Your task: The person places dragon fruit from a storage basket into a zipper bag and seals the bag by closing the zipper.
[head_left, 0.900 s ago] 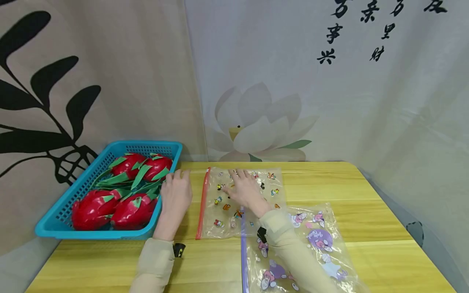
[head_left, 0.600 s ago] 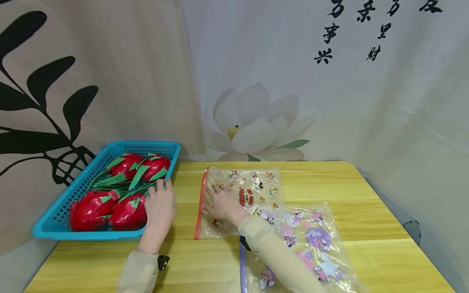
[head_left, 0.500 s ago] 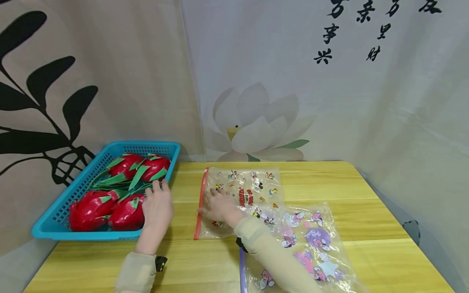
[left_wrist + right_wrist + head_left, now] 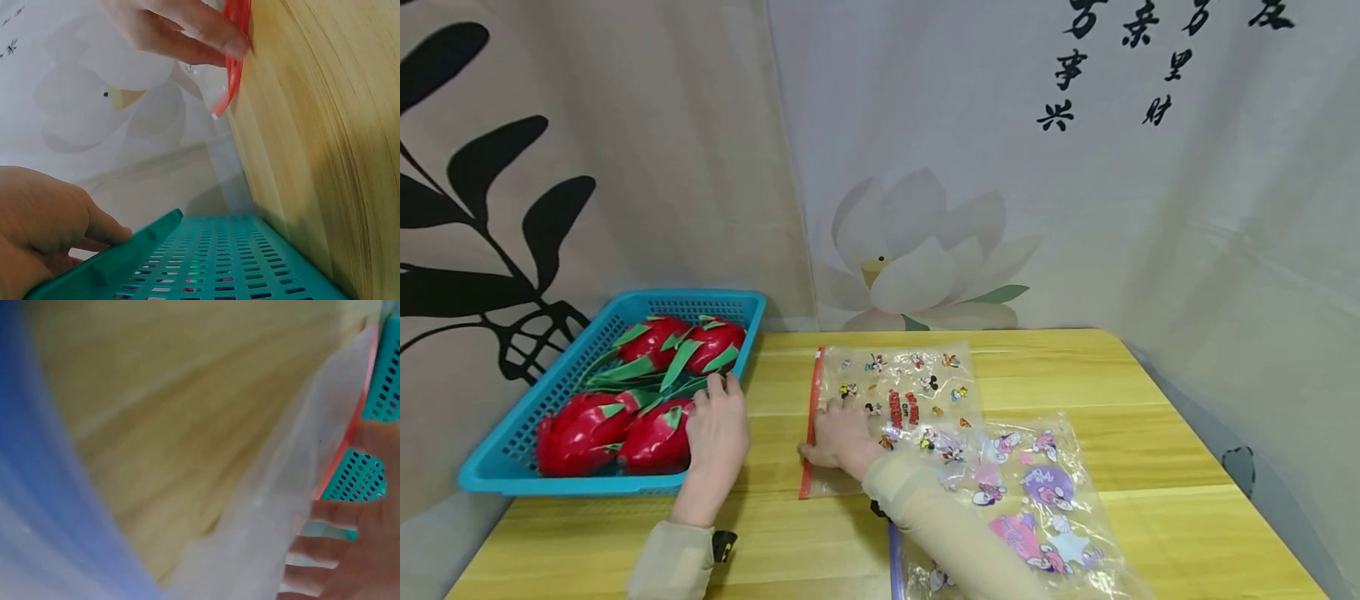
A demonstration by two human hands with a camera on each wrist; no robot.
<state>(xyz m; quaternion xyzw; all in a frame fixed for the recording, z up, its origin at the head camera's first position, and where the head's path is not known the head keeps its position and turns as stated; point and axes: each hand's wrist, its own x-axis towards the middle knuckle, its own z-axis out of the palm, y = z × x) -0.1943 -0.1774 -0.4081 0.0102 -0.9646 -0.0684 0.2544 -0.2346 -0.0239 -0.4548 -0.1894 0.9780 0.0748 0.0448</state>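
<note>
Over the right rim of the blue mesh basket (image 4: pixel 561 485) lies my left hand (image 4: pixel 718 429), fingers relaxed beside a shiny red dragon fruit (image 4: pixel 658 446) with green leaves. In the left wrist view this hand (image 4: pixel 50 225) sits at the rim above the basket's wall (image 4: pixel 219 256); its fingertips are partly hidden. My right hand (image 4: pixel 842 437) pinches the red-edged edge of a clear zip bag (image 4: pixel 951 387) printed with small cartoon figures. In the right wrist view its red strip (image 4: pixel 342 447) passes between thumb and fingers (image 4: pixel 328 550), the film raised off the table.
A second clear bag (image 4: pixel 1048 483) with a purple zip edge and pink-purple prints lies nearer, under my right forearm, overlapping the first. Several dragon fruits fill the basket. The wooden table (image 4: pixel 1180 517) ends at a printed curtain (image 4: pixel 925 125) behind.
My left hand has come left and nearer, beside the front dragon fruit. My right hand has slid from the bag's middle left to its red edge and taken hold of it.
</note>
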